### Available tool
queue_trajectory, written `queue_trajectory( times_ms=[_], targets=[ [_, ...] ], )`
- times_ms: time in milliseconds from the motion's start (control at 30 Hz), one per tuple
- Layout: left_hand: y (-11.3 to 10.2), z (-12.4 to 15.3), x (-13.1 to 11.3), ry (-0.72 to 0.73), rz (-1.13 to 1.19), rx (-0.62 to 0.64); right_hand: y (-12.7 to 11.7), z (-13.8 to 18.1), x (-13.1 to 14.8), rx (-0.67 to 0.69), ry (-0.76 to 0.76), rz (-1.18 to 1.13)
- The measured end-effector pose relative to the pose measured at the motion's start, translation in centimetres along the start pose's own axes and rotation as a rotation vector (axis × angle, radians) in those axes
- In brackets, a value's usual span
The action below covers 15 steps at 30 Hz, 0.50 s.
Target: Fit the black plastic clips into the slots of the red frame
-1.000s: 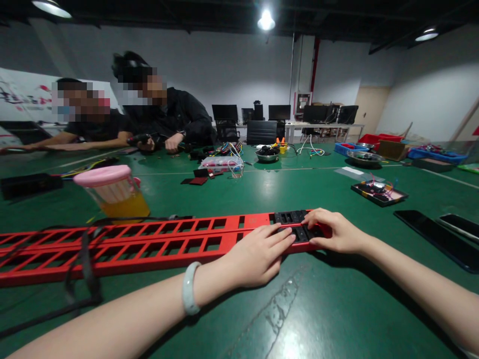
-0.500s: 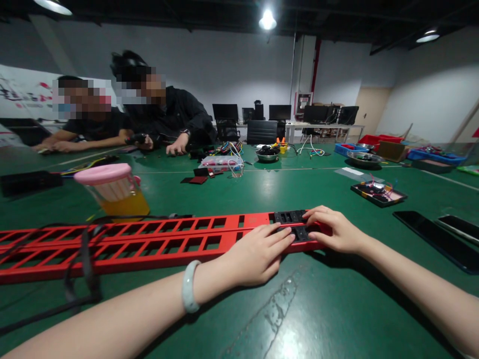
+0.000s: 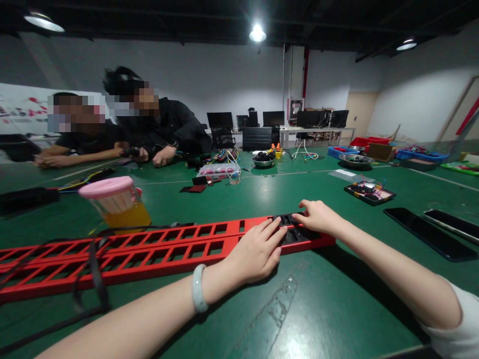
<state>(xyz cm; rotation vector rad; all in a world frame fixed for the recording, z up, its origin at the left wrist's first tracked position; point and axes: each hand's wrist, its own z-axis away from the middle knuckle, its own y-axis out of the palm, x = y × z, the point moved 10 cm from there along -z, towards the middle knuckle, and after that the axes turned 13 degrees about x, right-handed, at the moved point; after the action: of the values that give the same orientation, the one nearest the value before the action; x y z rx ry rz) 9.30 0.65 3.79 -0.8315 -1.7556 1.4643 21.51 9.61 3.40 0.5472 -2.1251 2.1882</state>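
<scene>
A long red slotted frame [image 3: 157, 262] with two rows of openings lies across the table in front of me. Black plastic pieces [image 3: 298, 236] sit in its right end, partly covered by my fingers. My left hand [image 3: 256, 252] rests palm down on the frame, its fingers stretched out and their tips on the black pieces. At the far row of black pieces is my right hand [image 3: 322, 218]. Its thumb reaches down to them while the index finger stands apart, with nothing visible between the two.
A black strap [image 3: 93, 271] crosses the frame's left part. Behind it stands a pink-lidded jar [image 3: 125, 212] of orange liquid. Two phones [image 3: 426, 232] and a small tray of wired parts [image 3: 368, 192] lie right. Two people sit across the table.
My right hand has shifted from the near row to the far row of black pieces, and its fingers have lifted. My left hand stays on the frame. The view has tilted up slightly.
</scene>
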Motion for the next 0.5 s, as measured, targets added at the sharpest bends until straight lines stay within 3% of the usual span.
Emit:
queue_trajectory(
  times_ms=[133, 200, 333, 500],
  targets=[
    [-0.2, 0.2, 1.4, -0.112, -0.011, -0.031, 1.9, -2.3, 0.7, 0.272, 0.192, 0.076],
    [-0.3, 0.4, 2.8, -0.226, -0.031, -0.028, 2.2, -3.1, 1.2, 0.33, 0.237, 0.083],
    [-0.1, 0.8, 6.0, -0.436, -0.049, 0.007, 1.9, -3.9, 1.7, 0.316, 0.291, 0.091],
    [0.6, 0.7, 7.2, -0.463, -0.023, 0.043, 1.2, -3.8, 1.0, 0.267, 0.308, 0.061]
  ],
)
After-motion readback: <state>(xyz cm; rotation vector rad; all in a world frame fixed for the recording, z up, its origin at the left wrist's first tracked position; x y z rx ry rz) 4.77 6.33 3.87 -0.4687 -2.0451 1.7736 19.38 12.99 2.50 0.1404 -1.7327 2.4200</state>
